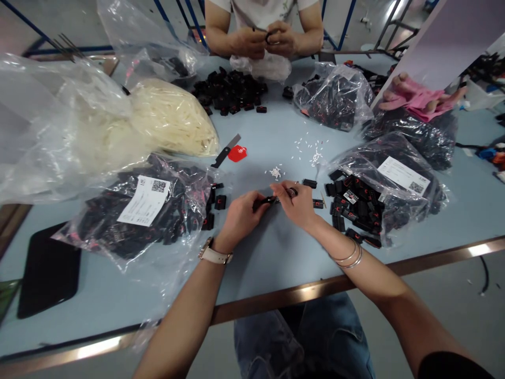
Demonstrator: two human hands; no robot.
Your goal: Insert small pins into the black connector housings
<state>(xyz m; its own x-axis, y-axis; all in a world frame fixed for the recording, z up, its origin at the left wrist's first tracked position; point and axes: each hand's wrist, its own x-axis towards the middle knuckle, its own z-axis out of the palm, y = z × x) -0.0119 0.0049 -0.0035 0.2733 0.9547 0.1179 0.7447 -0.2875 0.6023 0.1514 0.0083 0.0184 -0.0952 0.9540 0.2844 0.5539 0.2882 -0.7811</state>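
Observation:
My left hand is closed, with thumb and finger pinching a small black part at the table's middle. Right beside it, my right hand curls its fingers around a dark object with a rounded end; its kind is mostly hidden by the fingers. Just beyond the hands lies a small heap of white slivers, and more are scattered farther right. Two loose black connectors, one behind and one beside my right hand, rest on the table. Black connectors with red marks spill from a bag to the right.
Clear bags of black parts stand left and right. A bag of cream-coloured strips is behind left. A utility knife lies by a red piece. Across the table, a person's hands hold a dark part behind a black heap.

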